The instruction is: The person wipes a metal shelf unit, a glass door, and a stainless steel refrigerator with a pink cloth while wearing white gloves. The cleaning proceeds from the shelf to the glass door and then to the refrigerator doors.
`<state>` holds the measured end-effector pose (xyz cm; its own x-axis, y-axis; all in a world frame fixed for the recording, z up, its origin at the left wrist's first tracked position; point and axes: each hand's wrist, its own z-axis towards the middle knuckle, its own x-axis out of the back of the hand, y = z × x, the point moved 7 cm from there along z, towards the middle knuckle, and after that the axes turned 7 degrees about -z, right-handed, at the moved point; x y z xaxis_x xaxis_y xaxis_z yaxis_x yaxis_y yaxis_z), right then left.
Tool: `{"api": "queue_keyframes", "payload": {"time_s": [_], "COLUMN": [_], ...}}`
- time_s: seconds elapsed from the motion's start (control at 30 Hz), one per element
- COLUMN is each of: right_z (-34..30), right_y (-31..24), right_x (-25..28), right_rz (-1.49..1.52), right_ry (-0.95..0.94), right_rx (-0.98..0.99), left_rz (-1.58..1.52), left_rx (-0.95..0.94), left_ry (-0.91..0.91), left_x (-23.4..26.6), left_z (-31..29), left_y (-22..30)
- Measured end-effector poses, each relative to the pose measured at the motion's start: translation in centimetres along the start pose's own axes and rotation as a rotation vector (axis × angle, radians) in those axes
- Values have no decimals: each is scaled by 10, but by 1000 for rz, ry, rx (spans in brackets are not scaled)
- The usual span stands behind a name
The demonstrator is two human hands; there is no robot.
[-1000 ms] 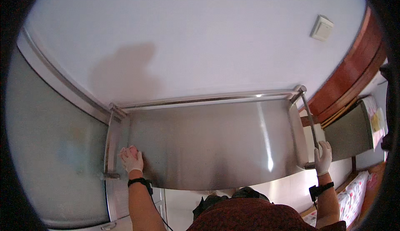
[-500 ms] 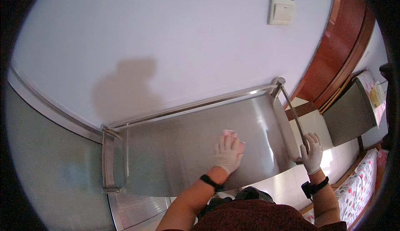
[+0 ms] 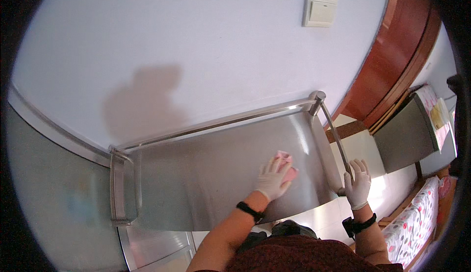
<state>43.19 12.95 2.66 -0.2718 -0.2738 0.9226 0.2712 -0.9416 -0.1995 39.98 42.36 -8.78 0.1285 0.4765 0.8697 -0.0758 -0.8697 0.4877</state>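
Observation:
My left hand, in a white glove, presses a crumpled pink cloth against a brushed metal seat or shelf. Its fingers lie over the cloth, and part of the cloth shows beyond them. The surface beneath is smooth and curves down along the near edge. At the right end, my gloved right hand is closed around a round metal side rail, with the rail between thumb and fingers. Part of that grip is hidden by the hand itself.
A back rail runs along the pale wall. Another metal rail bounds the left end. A light switch and a red-brown door frame are beyond. At right stand a grey panel and a dotted cushion.
My left hand has slid the pink cloth to the right across the metal surface. My right hand stays at the side rail. The whole view has shifted slightly.

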Motion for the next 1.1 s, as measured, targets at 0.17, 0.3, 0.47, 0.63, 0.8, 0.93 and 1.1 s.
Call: {"api": "queue_keyframes", "payload": {"time_s": [0.17, 0.3, 0.47, 0.63, 0.8, 0.93, 1.1], "right_z": [-2, -3, -3, -5, -6, -6, -6], "right_y": [2, 6, 7, 11, 7, 10, 16], "right_x": [-3, -7, -10, -13, -11, -11, -18], "right_rz": [-10, -15, -81, -124, -131, -123, -154], "right_ry": [35, 33, 27, -3, 27, 51, 17], "right_rx": [35, 5, 21, 1, 62, 56, 54], "left_rz": [-22, 52, -3, -15, 54, -10, 56], "left_rx": [154, 467, 844, 1390, 1495, 1259, 877], "left_ry": [341, 511, 578, 564, 487, 498, 289], "left_x": [68, 103, 143, 157, 157, 151, 124], "left_z": [-88, -204, -360, -464, -465, -427, -327], "left_y": [-115, -232, -336, -396, -413, -377, -308]}}
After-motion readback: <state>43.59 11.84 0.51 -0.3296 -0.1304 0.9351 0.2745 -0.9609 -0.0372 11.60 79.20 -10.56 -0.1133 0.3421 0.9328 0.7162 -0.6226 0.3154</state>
